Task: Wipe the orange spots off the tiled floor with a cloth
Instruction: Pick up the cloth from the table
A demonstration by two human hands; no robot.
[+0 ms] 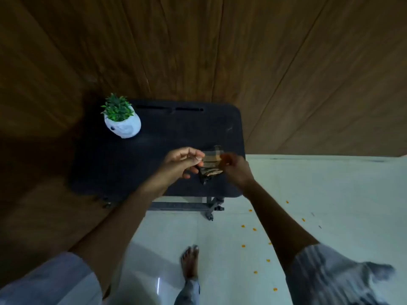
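Note:
A folded brown checked cloth (211,162) hangs just above the black table (136,164), held between both hands. My left hand (181,161) pinches its left edge with thumb and fingers. My right hand (236,167) grips its right edge. Several small orange spots (248,226) dot the pale tiled floor (330,194) to the right of the table and under my right forearm. The picture is dim and the cloth is blurred.
A white pot with a green plant (121,119) stands on the table's far left corner. The table's wheeled frame (211,208) shows below its near edge. A brown wood-panelled wall (198,51) rises behind. My bare foot (189,263) is on the tiles.

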